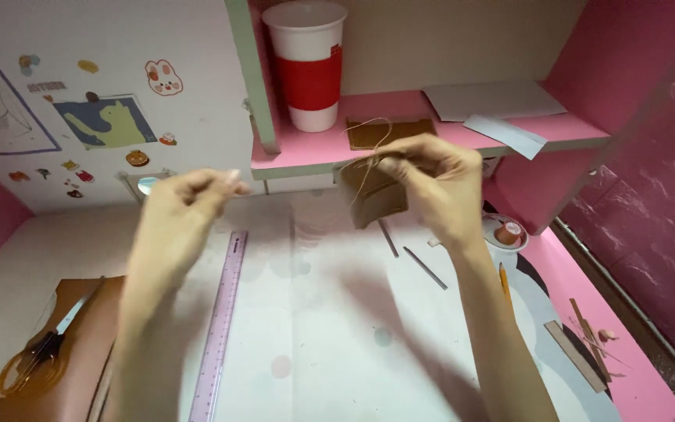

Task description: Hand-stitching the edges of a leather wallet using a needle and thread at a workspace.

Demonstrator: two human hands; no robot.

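- Ruler lies on the table, right of the scissors.
- Cup stands on the shelf, papers to its right.

A home craft corner, set up for leatherwork. Shown by the pink walls and pink shelf, cartoon stickers on the white panel, a pale surface carrying a purple ruler, scissors on a brown leather sheet, leather offcuts, thin metal tools, and a red-banded paper cup on the shelf.
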